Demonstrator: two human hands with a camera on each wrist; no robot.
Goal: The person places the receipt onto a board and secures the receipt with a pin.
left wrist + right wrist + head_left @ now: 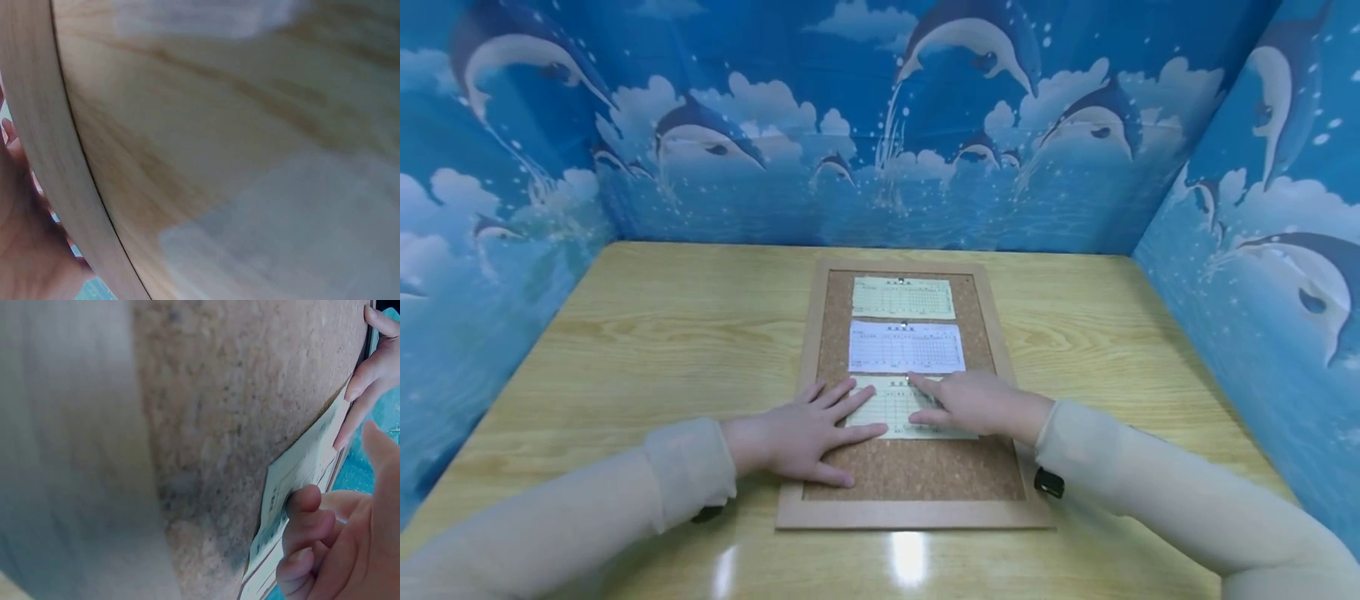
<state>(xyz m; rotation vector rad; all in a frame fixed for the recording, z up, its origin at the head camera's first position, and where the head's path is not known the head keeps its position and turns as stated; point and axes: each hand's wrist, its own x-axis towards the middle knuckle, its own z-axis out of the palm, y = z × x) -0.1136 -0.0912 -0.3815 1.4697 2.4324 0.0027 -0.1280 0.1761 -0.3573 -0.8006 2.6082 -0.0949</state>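
Note:
A framed cork board (917,479) lies on the table, with three printed paper slips in a column on it. My left hand (808,437) rests spread on the board's left side, fingertips on the left part of the lowest, pale green slip (887,408). From the right, my right hand (981,404) reaches over the same slip. Its index fingertip presses at a small pin (907,377) on the slip's top edge, and the thumb touches the paper lower down. In the right wrist view the other fingers (306,528) are bent above the slip.
Above lie a white slip (902,354) and another pale green slip (902,302), each with a small pin at its top edge. Wood-grain table (700,333) surrounds the board. A blue dolphin-print curtain (865,200) encloses the back and sides.

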